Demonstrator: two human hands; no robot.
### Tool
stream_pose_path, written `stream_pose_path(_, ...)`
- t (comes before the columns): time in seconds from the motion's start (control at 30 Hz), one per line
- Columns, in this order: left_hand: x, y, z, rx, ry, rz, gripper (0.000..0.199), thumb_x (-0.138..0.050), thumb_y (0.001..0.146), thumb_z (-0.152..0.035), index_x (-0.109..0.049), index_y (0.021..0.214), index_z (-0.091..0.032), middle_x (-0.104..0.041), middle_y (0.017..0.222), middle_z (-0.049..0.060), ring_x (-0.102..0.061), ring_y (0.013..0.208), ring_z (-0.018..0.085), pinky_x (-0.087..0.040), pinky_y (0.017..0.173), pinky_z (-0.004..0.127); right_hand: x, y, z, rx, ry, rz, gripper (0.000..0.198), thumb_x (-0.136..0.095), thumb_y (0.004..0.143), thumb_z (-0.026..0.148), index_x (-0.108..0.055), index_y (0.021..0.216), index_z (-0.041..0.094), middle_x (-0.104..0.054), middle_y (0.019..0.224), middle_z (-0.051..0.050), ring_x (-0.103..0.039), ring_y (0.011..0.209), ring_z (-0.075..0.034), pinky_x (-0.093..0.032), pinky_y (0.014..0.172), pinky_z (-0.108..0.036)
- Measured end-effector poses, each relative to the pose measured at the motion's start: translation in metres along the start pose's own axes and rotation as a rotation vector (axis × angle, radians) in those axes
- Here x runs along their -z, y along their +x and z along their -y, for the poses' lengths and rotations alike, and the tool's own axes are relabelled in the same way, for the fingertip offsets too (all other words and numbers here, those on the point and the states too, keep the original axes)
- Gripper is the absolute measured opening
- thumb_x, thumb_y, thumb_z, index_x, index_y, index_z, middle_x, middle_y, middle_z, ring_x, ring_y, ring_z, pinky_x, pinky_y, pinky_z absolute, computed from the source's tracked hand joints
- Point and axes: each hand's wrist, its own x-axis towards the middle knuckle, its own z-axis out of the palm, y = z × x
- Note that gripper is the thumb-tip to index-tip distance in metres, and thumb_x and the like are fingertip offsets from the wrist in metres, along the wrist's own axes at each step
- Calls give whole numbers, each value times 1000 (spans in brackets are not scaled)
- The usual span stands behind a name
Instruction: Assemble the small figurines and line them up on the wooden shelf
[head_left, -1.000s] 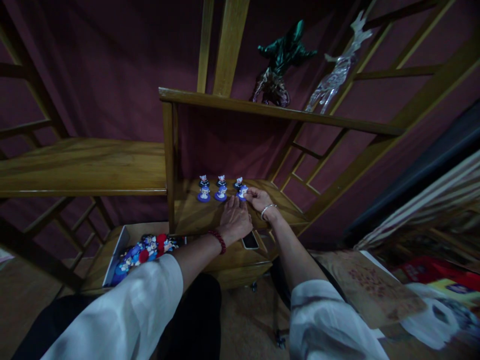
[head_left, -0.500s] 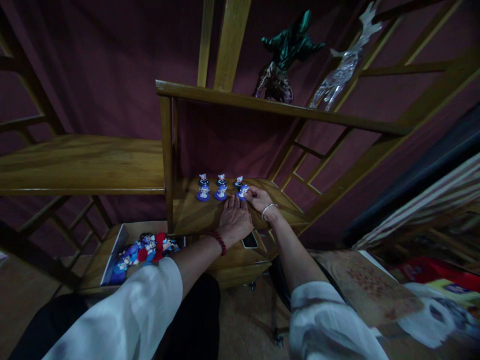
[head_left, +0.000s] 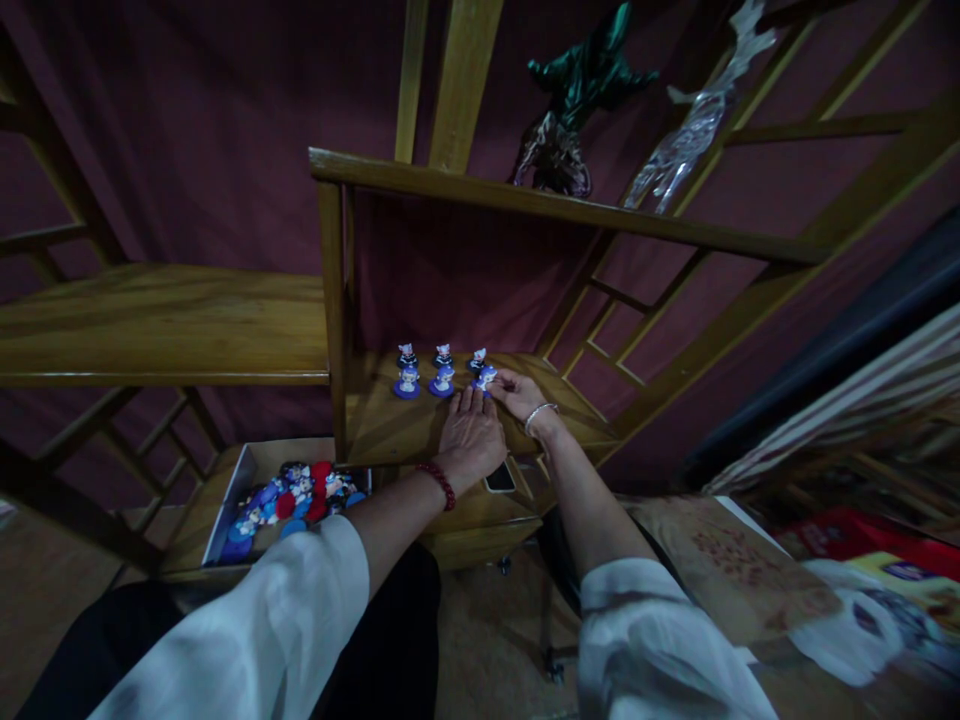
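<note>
Two short rows of small figurines stand on the wooden shelf. Three purple-and-white figurines on round purple bases form the front row: a left one [head_left: 407, 382], a middle one [head_left: 442, 380] and a right one [head_left: 486, 378]. Behind them are three figurines [head_left: 442, 355] with pale heads and dark bases. My left hand [head_left: 472, 435] lies palm down with fingers stretched out, its tips at the front of the right purple figurine. From the right, my right hand [head_left: 521, 393] pinches that same figurine at its side; the fingertips are partly hidden.
A white-sided box [head_left: 236, 500] full of figurines sits lower left. Below my left wrist lies a dark phone-like object [head_left: 500, 478]. A green statue [head_left: 585, 85] and a clear deer figure [head_left: 694, 130] stand on the upper shelf [head_left: 450, 190]. A wooden post [head_left: 331, 320] borders the left.
The view has shifted slightly. Both hands stay at the right purple figurine, which seems turned a little; otherwise the rows look the same.
</note>
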Motion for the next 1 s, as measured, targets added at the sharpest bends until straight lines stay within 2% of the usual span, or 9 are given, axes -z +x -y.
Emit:
stream_pose_path(0.3, -3, 1, 0, -6, 19, -23, 48, -32, 84, -27, -46, 121, 1, -46, 129, 22, -36, 125, 27, -16, 108, 42, 2, 2, -6, 18, -95, 9, 17, -61, 64, 31, -65, 77, 20, -67, 71, 1, -59, 68, -14, -46, 71, -28)
stream_pose_path(0.6, -4, 2, 0, 9, 49, -3, 47, -31, 85, -27, -45, 121, 0, -45, 131, 20, -35, 126, 26, -17, 108, 42, 2, 3, -1, 40, -242, 1, 10, -57, 67, 24, -62, 72, 19, -65, 69, 0, -57, 67, -14, -45, 68, -26)
stream_pose_path(0.8, -2, 1, -1, 17, 45, 0, 47, -31, 85, -27, -45, 122, 0, -45, 132, 20, -36, 125, 26, -18, 107, 43, 3, 0, -1, 62, -311, -6, 11, -55, 69, 27, -61, 75, 20, -63, 70, 2, -56, 67, -13, -44, 68, -26)
stream_pose_path(1.0, 0, 0, -1, 6, 46, -26, 48, -33, 85, -28, -47, 121, 1, -48, 129, 20, -37, 124, 26, -17, 108, 43, 5, 1, 3, 1, -288, -14, 13, -58, 66, 26, -63, 78, 21, -64, 71, 3, -57, 70, -14, -44, 71, -25)
